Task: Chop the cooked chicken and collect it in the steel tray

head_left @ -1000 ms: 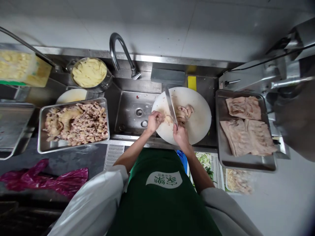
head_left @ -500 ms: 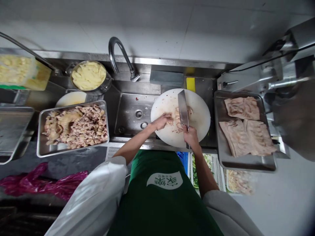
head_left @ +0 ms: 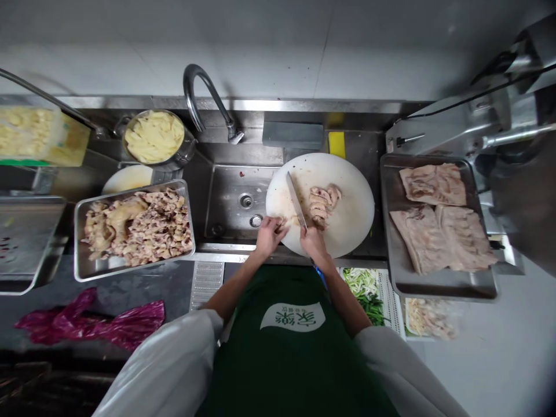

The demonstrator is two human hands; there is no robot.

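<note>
My right hand (head_left: 313, 242) grips the handle of a cleaver (head_left: 296, 198), its blade slanting up and left over the round white cutting board (head_left: 351, 226). At the board's left front edge, my left hand (head_left: 269, 235) has its fingers curled together around small bits of meat (head_left: 282, 222). A little pale meat lies between that hand and the blade. To the right of the cleaver rests a row of cut chicken pieces (head_left: 320, 202), touched by neither hand. The board sits across the right part of the sink (head_left: 226, 202).
On the left stands a metal tray of chopped chicken (head_left: 147, 226), with a pot of pale slices (head_left: 154, 136) behind. A tray at right holds slabs of pork (head_left: 434, 231). The faucet (head_left: 208, 87) arches behind the sink; a sharpening stone (head_left: 293, 135) and yellow block (head_left: 336, 145) lie behind the board.
The cleaver has moved left, from over the chicken pieces to beside them, its blade now tilted left. My left hand has drawn back from the chicken to the board's front left edge.
</note>
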